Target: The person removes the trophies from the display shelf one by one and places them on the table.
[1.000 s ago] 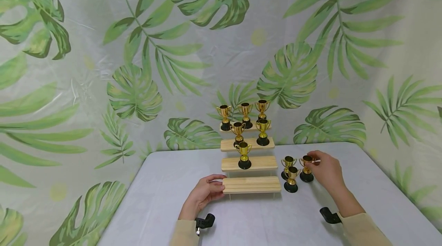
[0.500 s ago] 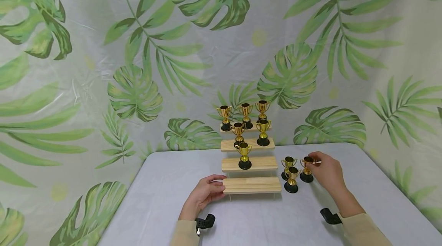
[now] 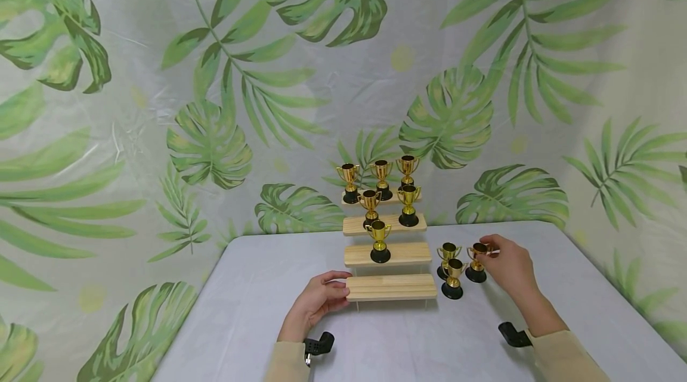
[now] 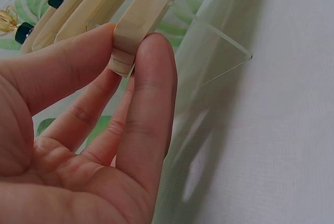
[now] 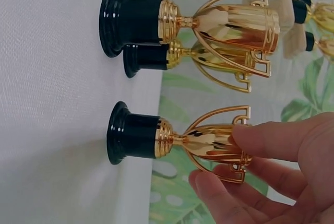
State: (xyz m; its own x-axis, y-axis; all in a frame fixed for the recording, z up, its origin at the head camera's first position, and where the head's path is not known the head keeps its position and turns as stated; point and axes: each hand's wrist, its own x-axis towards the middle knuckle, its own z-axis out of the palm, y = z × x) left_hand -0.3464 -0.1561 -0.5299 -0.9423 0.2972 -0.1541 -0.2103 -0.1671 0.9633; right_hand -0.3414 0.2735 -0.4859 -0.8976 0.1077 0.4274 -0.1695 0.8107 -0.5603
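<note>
Item: small gold trophy on black base, standing upright on the grey table, rightmost of three beside the stepped wooden stand; its cup is being pinched by the right hand. The stand's lowest step end is being gripped by the left hand. Six trophies are being displayed on upper steps.

Leaf-print backdrop, grey table, six gold trophies on upper shelves.

Left hand pinches the end of the lowest wooden step between thumb and fingers; its clear acrylic side panel stands on the tabletop
</note>
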